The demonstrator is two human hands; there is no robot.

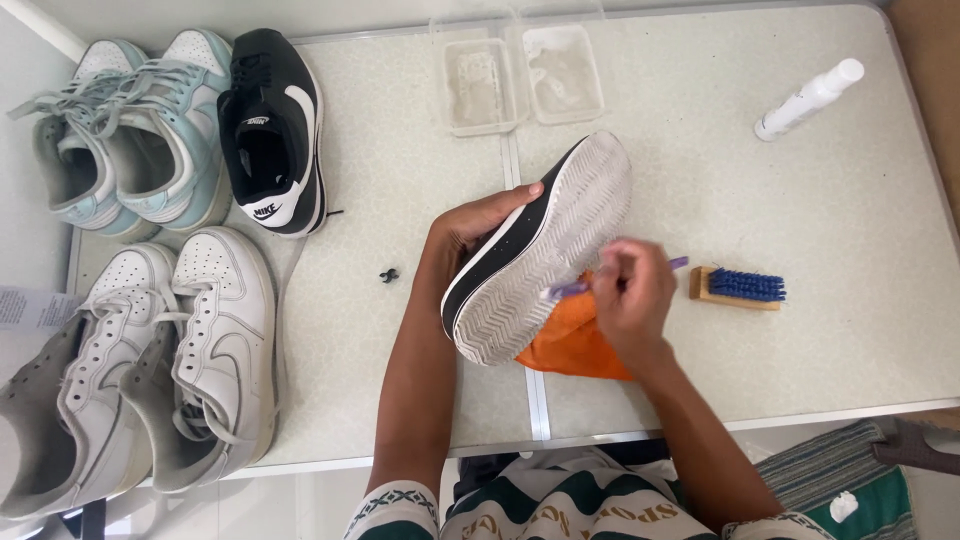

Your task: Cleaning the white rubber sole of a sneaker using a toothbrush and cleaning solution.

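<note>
Left hand (480, 222) wrapped around the upper of a black shoe (535, 250), fingers curled over its side, sole turned up and tilted toward the camera above the middle of the table (400, 180). White ridged sole facing up, toe pointing toward the far edge. Right hand (630, 300) closed around a small purple brush (570, 289), fingers pinched tight on the handle, bristle end touching the sole near its heel half; blurred, so finer details hard to tell. Orange cloth (570, 345) lying under the shoe and the right hand, near the front edge of the table.

Just right of the right hand, a wooden brush with blue bristles (738, 287) resting flat. Toward the far right corner, a white spray bottle (808, 98) on its side. At the far edge, near the middle, two clear plastic tubs (522, 78) side by side. Small black clip (389, 275) left of the left forearm. Along the left edge: a second black shoe (275, 135) upright, a pair of pale blue and white sneakers (140, 130) at the far left corner, a pair of white sneakers (150, 360) at the near left corner.
</note>
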